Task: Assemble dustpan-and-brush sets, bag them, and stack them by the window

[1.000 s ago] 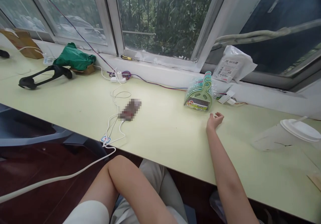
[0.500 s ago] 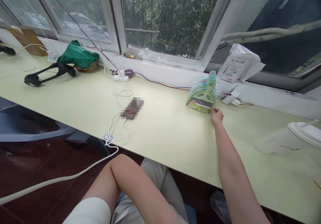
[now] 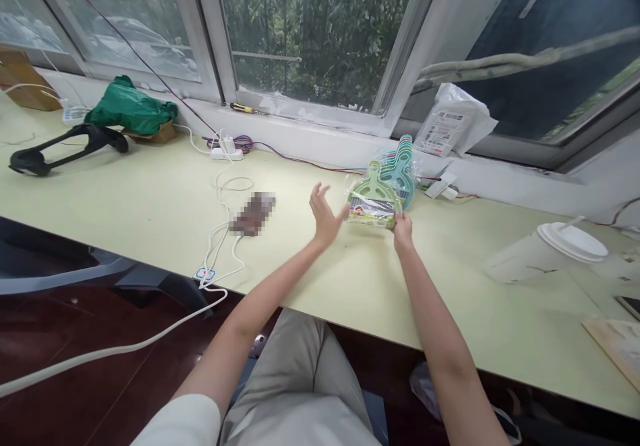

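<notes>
A green dustpan-and-brush set in clear plastic wrap stands in front of a stack of similar teal sets. My right hand pinches the lower right corner of the green set. At its left side is my left hand, fingers spread, the thumb close to the wrap's left edge; whether it touches is unclear. Nothing is held in my left hand.
Left of my hands lie a blurred phone-like object and white cables. Behind it is a power strip. A lidded cup is at the right. A plastic-wrapped package leans by the window; a green bag is far left.
The green set has come away from the stack, leftward and towards me, in my right hand. My left hand has come up from below to its left side. The view has shifted right.
</notes>
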A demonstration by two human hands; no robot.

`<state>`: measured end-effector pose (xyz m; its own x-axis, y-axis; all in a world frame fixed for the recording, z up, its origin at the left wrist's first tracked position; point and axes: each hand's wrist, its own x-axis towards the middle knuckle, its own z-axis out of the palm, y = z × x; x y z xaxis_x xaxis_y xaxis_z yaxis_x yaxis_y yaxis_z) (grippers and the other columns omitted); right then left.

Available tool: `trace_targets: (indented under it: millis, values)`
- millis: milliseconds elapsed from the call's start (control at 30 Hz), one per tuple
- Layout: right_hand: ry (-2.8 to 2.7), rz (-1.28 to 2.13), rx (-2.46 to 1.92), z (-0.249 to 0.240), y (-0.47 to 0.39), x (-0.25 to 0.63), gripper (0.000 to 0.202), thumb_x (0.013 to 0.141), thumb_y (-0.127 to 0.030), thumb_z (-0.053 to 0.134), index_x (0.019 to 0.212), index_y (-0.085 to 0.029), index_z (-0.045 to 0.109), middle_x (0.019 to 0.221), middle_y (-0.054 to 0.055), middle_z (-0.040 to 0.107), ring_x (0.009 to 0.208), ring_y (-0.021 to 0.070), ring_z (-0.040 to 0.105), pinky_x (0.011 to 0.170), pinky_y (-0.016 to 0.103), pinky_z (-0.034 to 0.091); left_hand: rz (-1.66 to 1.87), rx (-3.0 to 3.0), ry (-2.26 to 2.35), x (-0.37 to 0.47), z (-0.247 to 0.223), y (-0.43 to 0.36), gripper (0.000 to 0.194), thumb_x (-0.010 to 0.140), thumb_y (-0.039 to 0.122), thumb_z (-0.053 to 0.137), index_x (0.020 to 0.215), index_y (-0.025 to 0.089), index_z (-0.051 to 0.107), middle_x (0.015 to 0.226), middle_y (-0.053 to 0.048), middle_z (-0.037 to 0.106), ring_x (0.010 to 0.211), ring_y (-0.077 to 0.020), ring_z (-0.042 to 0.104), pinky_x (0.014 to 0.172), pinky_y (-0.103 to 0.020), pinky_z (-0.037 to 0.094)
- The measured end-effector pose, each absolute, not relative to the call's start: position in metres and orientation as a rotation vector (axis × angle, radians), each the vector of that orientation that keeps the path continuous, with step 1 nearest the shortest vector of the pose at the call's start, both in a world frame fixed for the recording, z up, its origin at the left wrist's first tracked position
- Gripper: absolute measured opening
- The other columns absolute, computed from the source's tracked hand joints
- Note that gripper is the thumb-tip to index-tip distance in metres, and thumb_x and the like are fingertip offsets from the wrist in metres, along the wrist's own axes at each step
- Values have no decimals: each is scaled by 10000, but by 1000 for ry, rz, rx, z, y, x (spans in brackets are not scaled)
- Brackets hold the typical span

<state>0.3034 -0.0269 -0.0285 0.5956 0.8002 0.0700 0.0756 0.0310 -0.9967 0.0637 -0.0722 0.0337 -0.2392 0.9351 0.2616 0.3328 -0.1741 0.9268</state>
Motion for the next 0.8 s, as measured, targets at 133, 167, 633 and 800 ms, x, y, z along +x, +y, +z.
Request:
trace_targets:
  millis: [133,167,633,800]
  values:
    - [-808,814,-1385,-33,-34,260,361,711,-558,566,802,-221,476,737,-19,542,714,141,546,667,270,468,1153,1143,816,48,14,1,430,769,451,652,1099,189,572,1141,-132,628,1085,-272,587,925,-410,452]
    - [-877,733,-1426,-33,-37,252,342,733,-548,551,807,-220,486,762,-3,560,772,162,556,718,297,473,1049,1089,760,46,6,9,393,757,446,662,1038,180,592,1046,-122,664,1013,-272,619,893,-411,470]
    - [-1272,776,-1334,-36,-64,217,346,791,-535,580,668,-215,630,667,23,638,624,184,577,691,324,491,1298,830,744,51,-19,9,552,707,266,702,1215,243,487,1150,-47,641,972,-190,624,851,-331,509]
    - [-863,946,-1140,-50,-52,229,367,659,-474,723,865,-188,621,874,29,684,811,179,641,759,310,521,1130,900,709,50,-16,5,559,715,412,690,1225,292,494,1121,-34,646,857,-181,645,770,-330,520]
